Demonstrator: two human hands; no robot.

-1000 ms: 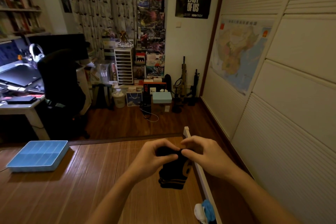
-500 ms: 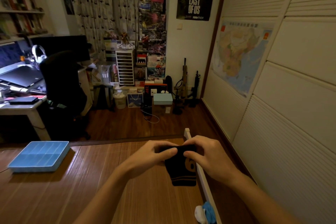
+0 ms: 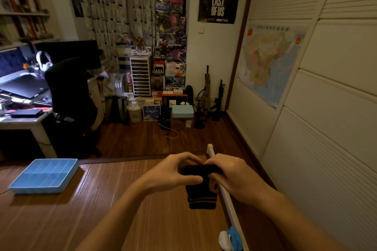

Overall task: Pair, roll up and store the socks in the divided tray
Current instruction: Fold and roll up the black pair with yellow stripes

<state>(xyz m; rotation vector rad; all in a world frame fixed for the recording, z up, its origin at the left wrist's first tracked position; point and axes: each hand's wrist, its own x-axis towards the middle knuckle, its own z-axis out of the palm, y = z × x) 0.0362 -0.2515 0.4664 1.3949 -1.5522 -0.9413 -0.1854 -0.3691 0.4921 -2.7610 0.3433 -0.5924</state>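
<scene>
My left hand (image 3: 171, 175) and right hand (image 3: 230, 177) clamp curled fingers on the socks (image 3: 201, 191) at their nine and three o'clock, so I'd roll evenly and tightly toward six.

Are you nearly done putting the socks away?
Not nearly. Done: nothing yet; no socks show in the blue tray. In hand: the left hand and right hand grip the top of a dark sock, its striped end hanging down. Left: finish rolling it, put it in the tray, then do the white and blue socks nearby.
</scene>
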